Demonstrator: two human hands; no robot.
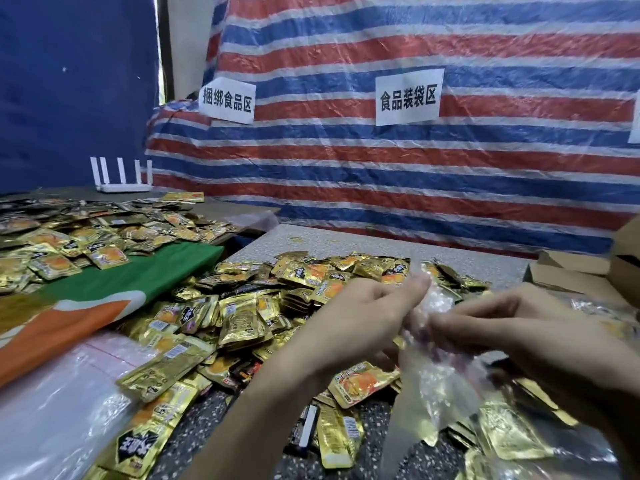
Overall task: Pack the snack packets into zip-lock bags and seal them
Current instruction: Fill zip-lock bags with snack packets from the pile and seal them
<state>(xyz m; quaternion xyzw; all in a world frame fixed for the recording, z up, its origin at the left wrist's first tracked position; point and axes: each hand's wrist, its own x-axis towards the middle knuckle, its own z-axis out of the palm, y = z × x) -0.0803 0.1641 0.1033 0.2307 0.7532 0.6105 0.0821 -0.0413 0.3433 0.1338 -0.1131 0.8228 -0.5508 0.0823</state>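
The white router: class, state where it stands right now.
In the head view, the white router stands at the far left, against the blue tarp, just behind the left heap of gold snack packets.

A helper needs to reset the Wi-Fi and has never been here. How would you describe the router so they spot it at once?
Find the plain blue tarp on the left wall; at its foot runs the far table, heaped with gold snack packets. Behind that heap stands the router, the only white thing there, with a row of upright antennas.
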